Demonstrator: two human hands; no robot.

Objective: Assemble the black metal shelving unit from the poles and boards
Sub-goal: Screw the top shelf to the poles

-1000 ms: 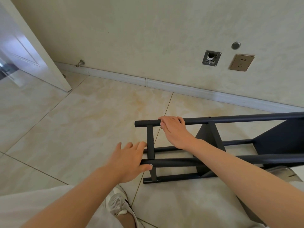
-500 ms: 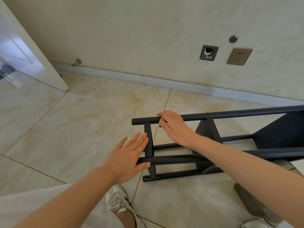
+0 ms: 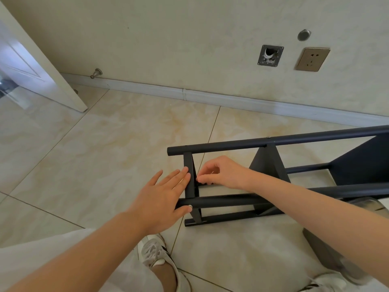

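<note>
The black metal shelving unit [image 3: 273, 142] lies on its side on the tiled floor, its poles running from the centre to the right edge. Several boards stand edge-on between the poles; the end board [image 3: 188, 163] is nearest me. My left hand [image 3: 162, 199] lies flat against the outer face of that end board, thumb resting on the end of a lower pole [image 3: 227, 200]. My right hand [image 3: 223, 171] is inside the frame, its fingertips pinched together at the inner edge of the end board; what they pinch is too small to make out.
A wall with a white baseboard [image 3: 210, 96] runs behind the unit, bearing a socket [image 3: 312, 59] and an open wall box [image 3: 270, 55]. A white door [image 3: 37, 66] stands open at the left with a doorstop [image 3: 96, 73] beside it. My shoe [image 3: 155, 252] is below the unit.
My right hand left the top pole and moved down inside the frame to the end board. My left hand shifted up flat against that board. The view moved slightly closer.
</note>
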